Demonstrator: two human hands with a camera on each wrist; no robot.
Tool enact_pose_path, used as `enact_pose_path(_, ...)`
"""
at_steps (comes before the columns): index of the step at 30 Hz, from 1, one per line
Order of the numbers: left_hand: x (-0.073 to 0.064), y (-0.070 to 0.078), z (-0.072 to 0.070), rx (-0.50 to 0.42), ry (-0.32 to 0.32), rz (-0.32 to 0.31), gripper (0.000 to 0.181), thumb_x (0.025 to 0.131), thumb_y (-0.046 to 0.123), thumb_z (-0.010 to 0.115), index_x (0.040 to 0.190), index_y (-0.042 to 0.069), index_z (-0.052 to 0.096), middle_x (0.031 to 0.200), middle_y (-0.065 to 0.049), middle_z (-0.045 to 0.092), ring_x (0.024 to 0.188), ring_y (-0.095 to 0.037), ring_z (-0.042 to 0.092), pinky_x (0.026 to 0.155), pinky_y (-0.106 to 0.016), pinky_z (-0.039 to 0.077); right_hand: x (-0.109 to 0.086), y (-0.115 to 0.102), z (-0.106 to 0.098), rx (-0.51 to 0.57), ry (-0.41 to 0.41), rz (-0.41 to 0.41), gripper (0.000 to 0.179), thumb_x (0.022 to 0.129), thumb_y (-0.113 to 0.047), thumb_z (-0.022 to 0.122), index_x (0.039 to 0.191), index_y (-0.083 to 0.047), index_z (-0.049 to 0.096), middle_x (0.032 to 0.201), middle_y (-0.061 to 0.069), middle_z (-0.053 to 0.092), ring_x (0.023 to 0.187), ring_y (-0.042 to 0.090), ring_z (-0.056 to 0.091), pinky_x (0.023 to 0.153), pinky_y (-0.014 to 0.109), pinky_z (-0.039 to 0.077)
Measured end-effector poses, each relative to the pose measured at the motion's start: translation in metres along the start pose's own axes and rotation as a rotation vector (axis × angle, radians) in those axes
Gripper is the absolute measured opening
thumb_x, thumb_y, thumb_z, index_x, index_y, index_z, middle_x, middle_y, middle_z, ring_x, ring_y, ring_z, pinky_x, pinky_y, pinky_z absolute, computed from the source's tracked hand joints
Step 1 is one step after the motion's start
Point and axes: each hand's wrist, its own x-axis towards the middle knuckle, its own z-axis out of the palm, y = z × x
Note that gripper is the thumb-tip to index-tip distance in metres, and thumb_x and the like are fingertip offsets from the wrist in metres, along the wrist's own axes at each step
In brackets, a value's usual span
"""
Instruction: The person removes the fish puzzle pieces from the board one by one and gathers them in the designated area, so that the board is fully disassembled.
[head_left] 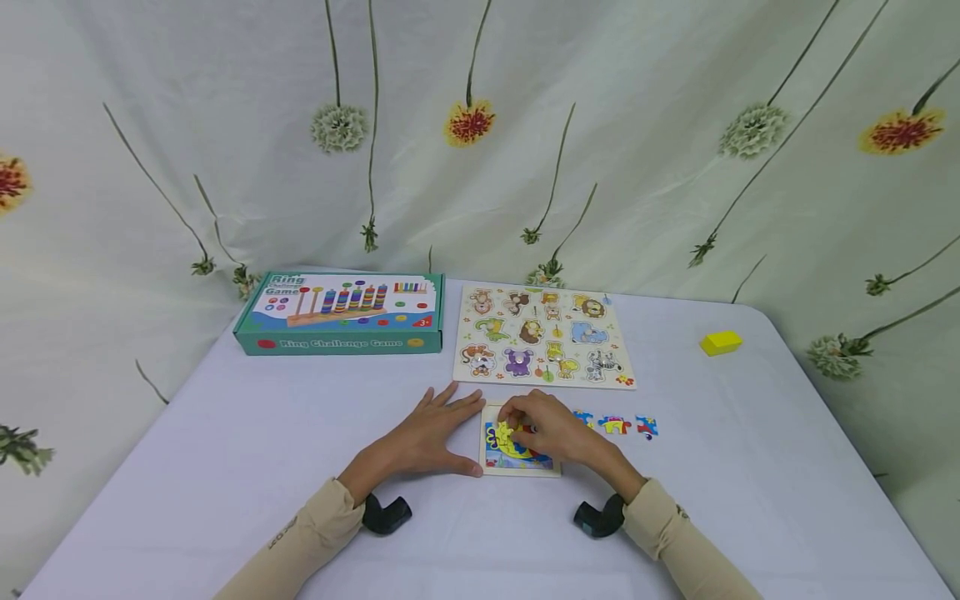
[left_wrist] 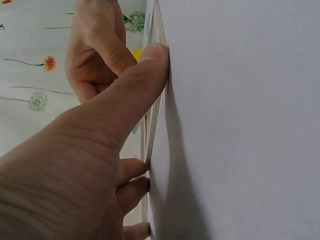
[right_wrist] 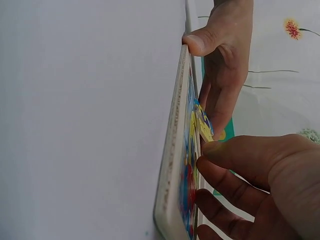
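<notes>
A small jigsaw puzzle board [head_left: 521, 472] with a pale wooden frame lies near the middle of the table. My left hand [head_left: 430, 435] is spread along its left side, the thumb at the near corner and a fingertip by the far corner. Over the board, my right hand [head_left: 553, 427] pinches a yellow and blue puzzle piece [right_wrist: 205, 124] between thumb and index finger. In the right wrist view this piece is tilted, one end close to the picture. The right hand hides part of the board in the head view.
Three loose puzzle pieces [head_left: 615, 425] lie right of the board. Behind it sits a large animal puzzle board [head_left: 543, 337]. A green game box [head_left: 337, 313] stands at back left, a yellow block [head_left: 722, 342] at back right. A flowered curtain [head_left: 637, 150] hangs behind the table.
</notes>
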Motion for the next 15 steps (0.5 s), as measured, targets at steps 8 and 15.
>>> enact_pose_path(8,0.0002,-0.0008,0.0000,0.000,0.002,0.009,0.099,0.068,0.060,0.077,0.149,0.019,0.037,0.156,0.004,0.030,0.148,-0.029,0.006,0.118,-0.053,-0.001,0.0001,0.0003,0.0000,0.001,0.003,0.005,0.020,0.088,-0.009,0.067,0.107,-0.011,0.066,0.086,-0.010,0.062,0.085,0.010,0.048,0.075,0.026,0.042)
enact_pose_path(15,0.0004,-0.0008,0.0001,0.000,-0.002,0.007,0.100,0.068,0.060,0.077,0.149,0.019,0.036,0.156,0.003,0.030,0.148,-0.029,0.005,0.118,-0.053,-0.001,-0.0001,0.0012,0.0002,0.010,0.005,0.012,0.020,0.088,-0.010,0.066,0.108,-0.011,0.066,0.086,-0.009,0.063,0.084,0.010,0.048,0.073,0.025,0.042)
